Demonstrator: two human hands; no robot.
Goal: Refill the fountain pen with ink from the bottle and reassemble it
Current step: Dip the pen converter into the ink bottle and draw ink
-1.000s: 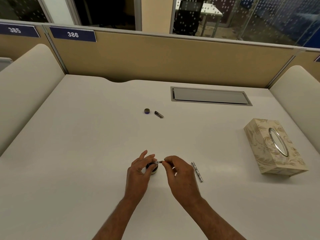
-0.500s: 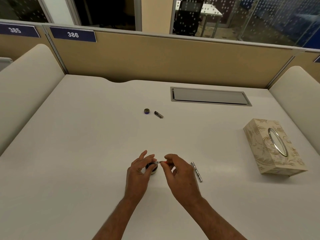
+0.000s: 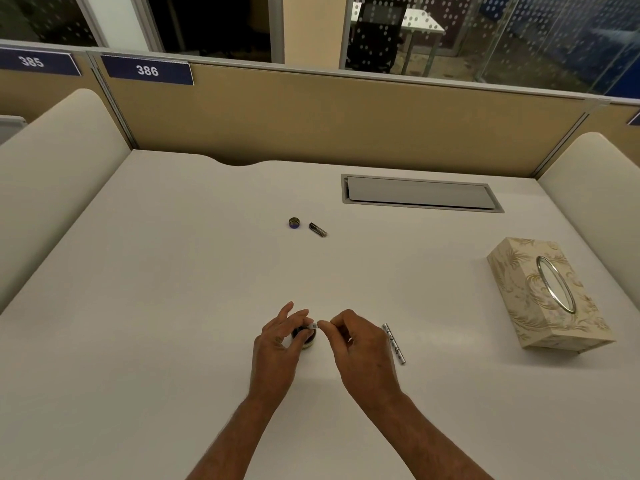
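At the upper left of the frame two blue number plates read 385 and 386 on the tan divider behind the white tabletop. Near the middle of the frame lies a small round bottle cap, with a short dark pen piece just to its right. Below them, in the lower middle, the left hand holds the ink bottle on the tabletop, thumb and fingers curled round it. Over the bottle's mouth sits a small pale pen part, pinched between the fingertips of the right hand. Just to the right of that hand a silver pen barrel lies flat. Further up is a grey hatch, and at the right edge a patterned tissue box.
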